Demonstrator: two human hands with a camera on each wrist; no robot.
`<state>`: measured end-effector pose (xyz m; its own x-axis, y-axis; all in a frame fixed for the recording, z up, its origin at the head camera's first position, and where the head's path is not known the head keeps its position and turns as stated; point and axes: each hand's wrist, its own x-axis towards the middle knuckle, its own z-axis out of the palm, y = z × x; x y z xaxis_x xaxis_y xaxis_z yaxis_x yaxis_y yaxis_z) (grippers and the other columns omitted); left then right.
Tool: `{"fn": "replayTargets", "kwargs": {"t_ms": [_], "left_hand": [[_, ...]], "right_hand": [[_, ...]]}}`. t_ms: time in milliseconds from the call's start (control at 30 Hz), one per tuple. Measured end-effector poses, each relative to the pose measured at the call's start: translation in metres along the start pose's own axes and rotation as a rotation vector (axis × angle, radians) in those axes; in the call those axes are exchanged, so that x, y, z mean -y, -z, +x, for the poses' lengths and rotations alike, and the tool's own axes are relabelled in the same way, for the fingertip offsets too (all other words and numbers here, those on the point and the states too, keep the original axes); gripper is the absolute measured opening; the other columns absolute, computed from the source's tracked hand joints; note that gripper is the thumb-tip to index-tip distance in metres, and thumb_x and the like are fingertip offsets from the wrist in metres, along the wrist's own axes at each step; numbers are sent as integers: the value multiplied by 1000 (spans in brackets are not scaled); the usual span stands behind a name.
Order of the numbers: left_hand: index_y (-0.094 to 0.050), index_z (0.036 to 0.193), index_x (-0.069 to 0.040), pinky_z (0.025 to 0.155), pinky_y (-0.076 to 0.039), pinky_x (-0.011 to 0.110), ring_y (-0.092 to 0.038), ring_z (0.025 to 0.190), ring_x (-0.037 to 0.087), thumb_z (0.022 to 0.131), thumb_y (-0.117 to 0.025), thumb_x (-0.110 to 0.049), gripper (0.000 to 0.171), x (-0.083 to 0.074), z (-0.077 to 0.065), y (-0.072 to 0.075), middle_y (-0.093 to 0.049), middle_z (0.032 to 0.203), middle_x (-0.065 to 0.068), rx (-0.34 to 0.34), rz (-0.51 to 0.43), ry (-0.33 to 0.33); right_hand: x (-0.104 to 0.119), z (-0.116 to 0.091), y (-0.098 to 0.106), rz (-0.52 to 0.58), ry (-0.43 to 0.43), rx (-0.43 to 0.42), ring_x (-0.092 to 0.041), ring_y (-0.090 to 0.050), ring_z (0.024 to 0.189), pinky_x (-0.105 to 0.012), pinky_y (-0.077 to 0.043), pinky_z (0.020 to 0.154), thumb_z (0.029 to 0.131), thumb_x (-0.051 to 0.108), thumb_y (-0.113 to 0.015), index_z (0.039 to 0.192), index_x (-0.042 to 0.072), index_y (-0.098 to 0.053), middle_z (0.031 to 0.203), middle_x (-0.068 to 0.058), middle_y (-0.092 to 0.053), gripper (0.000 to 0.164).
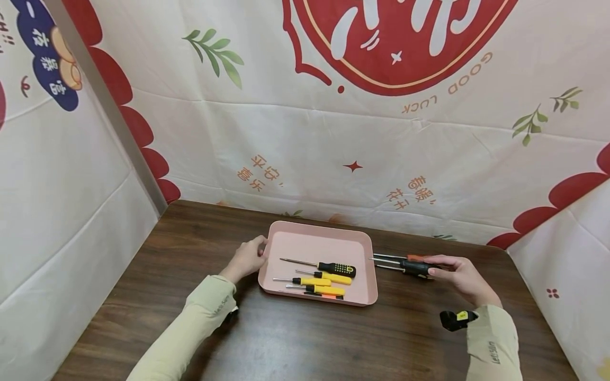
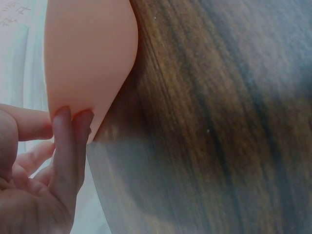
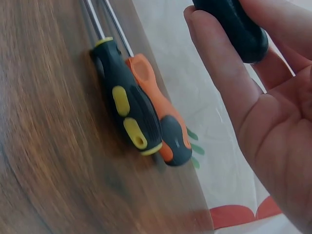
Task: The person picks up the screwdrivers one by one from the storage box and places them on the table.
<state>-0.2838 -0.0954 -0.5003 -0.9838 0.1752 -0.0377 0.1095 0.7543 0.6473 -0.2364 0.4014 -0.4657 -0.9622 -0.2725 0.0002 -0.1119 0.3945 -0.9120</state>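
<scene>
A pink tray point(image 1: 316, 233) holds several screwdrivers. My left hand point(image 1: 247, 259) grips its left edge, and in the left wrist view the fingers point(image 2: 63, 139) lie along the outer wall. Between the thumb and fingers of my right hand point(image 1: 461, 275) is a screwdriver with a dark handle point(image 3: 239, 31). Its shaft points left, the tip overlapping the tray's right rim in the head view. Below that hand, a black-and-yellow screwdriver point(image 3: 124, 97) and an orange-and-grey screwdriver point(image 3: 158, 100) lie side by side on the table.
Inside the tray lie a black screwdriver with yellow dots point(image 1: 337, 269), three yellow-handled screwdrivers point(image 1: 335, 278) and an orange handle point(image 1: 330, 297) half hidden by the near wall. The brown wooden table point(image 1: 310, 338) meets a printed white cloth point(image 1: 305, 137) behind and at both sides.
</scene>
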Motion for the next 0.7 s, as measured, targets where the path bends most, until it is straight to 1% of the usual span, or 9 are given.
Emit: {"fn": "replayTargets", "kwargs": {"t_ms": [133,267,367,433,533,700], "left_hand": [[-57,108,-7,55,-41,28,-50,60,17,75,-60,-2,34,1,1,0,-52,71,3,-5,1,-8],[-57,108,-6,54,-41,28,-49,60,16,75,-60,-2,34,3,1,-1,-52,71,3,-8,-1,-15],[-57,109,-6,54,-41,27,-49,59,16,75,-60,-2,34,2,1,-1,-51,71,3,-5,-5,-7],[-57,109,-6,55,-41,27,-49,59,16,76,-60,-2,34,2,1,0,-51,71,3,-1,-6,-2],[-56,110,-6,54,-41,27,-50,59,16,76,-60,-2,34,1,1,0,-52,71,3,5,-9,2],[-56,110,-5,53,-41,27,-49,58,15,76,-60,-2,34,0,1,0,-52,70,3,5,-12,-5]], "right_hand": [[-3,-5,4,45,-32,-6,4,-54,96,-20,-48,72,84,1,-59,115,-4,-59,105,16,-61,31],[-8,-9,6,50,-91,-19,6,-52,93,-19,-47,70,84,2,-60,113,-3,-60,105,18,-60,30],[-11,-12,7,36,-117,-21,5,-53,91,-21,-47,70,83,4,-61,113,-3,-60,104,20,-59,31],[-13,-14,9,38,-133,-14,4,-53,89,-22,-48,70,84,4,-61,113,-1,-61,104,21,-58,30],[-15,-16,12,52,-157,-10,3,-54,87,-24,-49,69,84,4,-60,113,-2,-61,103,21,-57,30],[-16,-20,15,74,-203,4,-2,-56,83,-27,-50,69,85,5,-59,111,1,-63,100,19,-58,26]]}}
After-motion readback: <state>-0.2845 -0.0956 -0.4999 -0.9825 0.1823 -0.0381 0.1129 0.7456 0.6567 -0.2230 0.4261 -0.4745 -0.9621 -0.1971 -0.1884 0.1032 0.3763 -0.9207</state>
